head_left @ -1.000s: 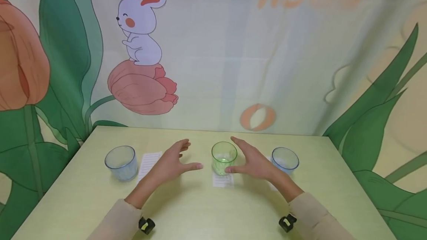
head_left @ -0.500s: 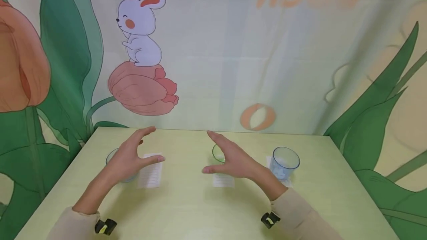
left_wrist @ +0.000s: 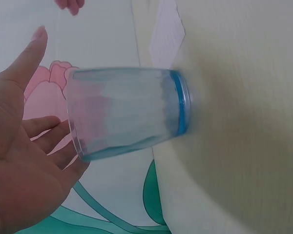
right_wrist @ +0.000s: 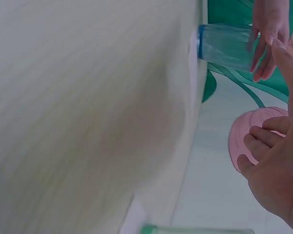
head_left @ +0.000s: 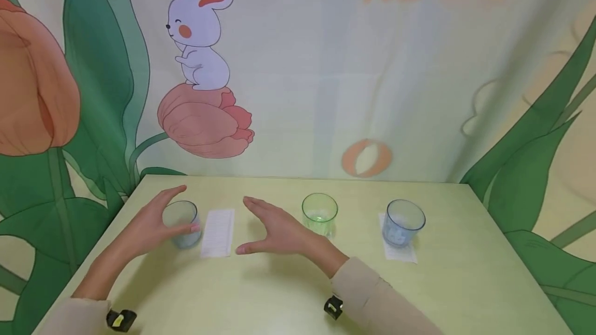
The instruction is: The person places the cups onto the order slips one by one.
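My left hand (head_left: 148, 227) hovers at the left clear blue glass cup (head_left: 185, 237), fingers reaching past its far side and thumb in front. In the left wrist view, the upright cup (left_wrist: 129, 112) stands on the table, and the fingers (left_wrist: 41, 134) are near its rim; whether they touch it I cannot tell. My right hand (head_left: 279, 229), fingers and thumb spread apart, is in the air right of a lined white paper (head_left: 218, 234) and holds nothing. The green glass cup (head_left: 320, 215) stands behind my right forearm.
Another blue glass cup (head_left: 402, 226) stands on a white paper (head_left: 400, 254) at the right. A pale yellow table (head_left: 475, 273) bears everything. Behind its far edge hangs a printed curtain (head_left: 288, 92) with a rabbit and tulips.
Both hands have moved left. The left hand went from between the left and green cups to the left cup; the right hand left the green cup. The cups stay in place.
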Motion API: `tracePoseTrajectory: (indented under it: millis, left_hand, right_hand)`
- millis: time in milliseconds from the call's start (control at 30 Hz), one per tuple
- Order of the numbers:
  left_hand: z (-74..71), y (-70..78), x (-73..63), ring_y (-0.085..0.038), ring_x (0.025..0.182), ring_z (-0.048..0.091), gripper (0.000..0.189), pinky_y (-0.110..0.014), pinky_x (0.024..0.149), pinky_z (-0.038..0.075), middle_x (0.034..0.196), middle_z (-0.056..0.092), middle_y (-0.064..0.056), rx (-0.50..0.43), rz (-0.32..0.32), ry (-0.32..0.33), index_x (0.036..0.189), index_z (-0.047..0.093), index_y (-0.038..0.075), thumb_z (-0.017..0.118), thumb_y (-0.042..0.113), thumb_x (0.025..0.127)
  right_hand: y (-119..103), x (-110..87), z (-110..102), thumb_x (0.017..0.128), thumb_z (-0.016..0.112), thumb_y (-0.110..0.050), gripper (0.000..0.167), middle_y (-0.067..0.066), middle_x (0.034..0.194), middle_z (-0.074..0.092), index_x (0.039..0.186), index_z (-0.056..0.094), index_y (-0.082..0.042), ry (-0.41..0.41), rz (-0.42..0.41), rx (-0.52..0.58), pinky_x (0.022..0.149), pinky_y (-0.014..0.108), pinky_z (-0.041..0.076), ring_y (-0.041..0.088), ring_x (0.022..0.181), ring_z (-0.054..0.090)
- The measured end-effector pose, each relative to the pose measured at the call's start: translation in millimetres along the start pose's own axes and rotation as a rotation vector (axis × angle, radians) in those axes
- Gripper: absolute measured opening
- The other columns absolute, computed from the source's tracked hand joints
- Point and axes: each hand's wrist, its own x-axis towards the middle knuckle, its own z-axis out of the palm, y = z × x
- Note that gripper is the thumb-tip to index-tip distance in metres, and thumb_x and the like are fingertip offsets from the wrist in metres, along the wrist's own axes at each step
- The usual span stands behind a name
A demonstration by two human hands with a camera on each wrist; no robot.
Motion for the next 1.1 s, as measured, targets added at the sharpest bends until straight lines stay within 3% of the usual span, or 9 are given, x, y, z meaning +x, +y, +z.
tracePoseTrajectory:
  millis: [300,433,633,833,1100]
  left_hand:
    - [-4.9,-17.6,-2.8,-0.050,0.145,0.038,0.106,-0.071,0.111,0.039,0.161,0.037,-0.030,-0.029,-0.004,-0.004,0.162,0.032,-0.003,0.087,0.050,0.087]
    - [-5.5,-19.1,-3.9,-0.048,0.142,0.043,0.100,-0.067,0.111,0.041,0.156,0.043,-0.029,-0.054,0.014,-0.018,0.160,0.034,-0.007,0.086,0.043,0.090]
    - [-10.1,-17.2,-3.9,-0.049,0.139,0.048,0.097,-0.062,0.110,0.044,0.153,0.046,-0.030,-0.052,0.035,-0.030,0.158,0.035,-0.008,0.086,0.039,0.091]
    - [-13.4,-17.3,-1.6,-0.051,0.135,0.051,0.093,-0.064,0.108,0.045,0.151,0.048,-0.031,-0.046,0.042,-0.037,0.155,0.039,-0.008,0.087,0.039,0.090]
    - [-0.4,-23.3,-2.7,-0.046,0.133,0.053,0.086,-0.061,0.109,0.046,0.146,0.052,-0.027,-0.047,0.012,-0.011,0.152,0.045,-0.006,0.085,0.041,0.092]
  right_hand:
    - [-1.9,47.0,35.6,0.089,0.075,-0.069,0.110,0.003,0.174,0.029,0.168,0.028,-0.009,-0.041,0.036,-0.117,0.127,0.035,0.028,0.018,0.159,0.028]
    - [0.7,57.6,47.9,0.088,0.075,-0.069,0.110,0.005,0.174,0.028,0.168,0.029,-0.008,-0.086,0.050,-0.193,0.127,0.031,0.026,0.017,0.160,0.025]
    - [7.9,62.8,56.0,0.089,0.074,-0.070,0.111,0.002,0.175,0.025,0.168,0.027,-0.008,-0.144,0.078,-0.274,0.127,0.028,0.023,0.015,0.161,0.021]
    - [13.0,66.2,60.5,0.090,0.071,-0.071,0.108,0.000,0.175,0.026,0.168,0.029,-0.010,-0.144,0.078,-0.301,0.126,0.027,0.024,0.012,0.160,0.022]
    - [16.6,61.1,64.2,0.089,0.072,-0.072,0.109,-0.001,0.174,0.027,0.168,0.030,-0.010,-0.169,0.086,-0.294,0.126,0.026,0.023,0.012,0.160,0.023]
